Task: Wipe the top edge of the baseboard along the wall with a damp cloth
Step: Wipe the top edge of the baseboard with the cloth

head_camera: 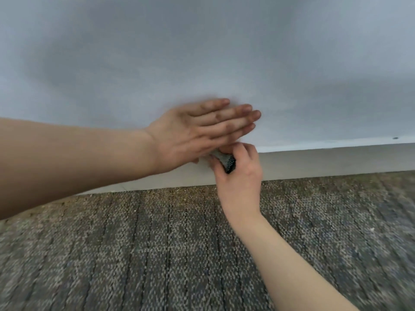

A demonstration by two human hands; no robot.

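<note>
A pale baseboard [325,160] runs along the foot of a grey wall [202,52]. My right hand [240,173] grips a dark, bunched cloth [226,162] and holds it against the baseboard near its top edge. My left hand [197,131] lies flat with straight fingers against the wall just above the cloth, partly covering it. The left part of the baseboard is hidden behind my left forearm.
Grey-brown patterned carpet [157,243] covers the floor up to the baseboard. A small dark mark [395,138] sits on the wall just above the baseboard at the far right.
</note>
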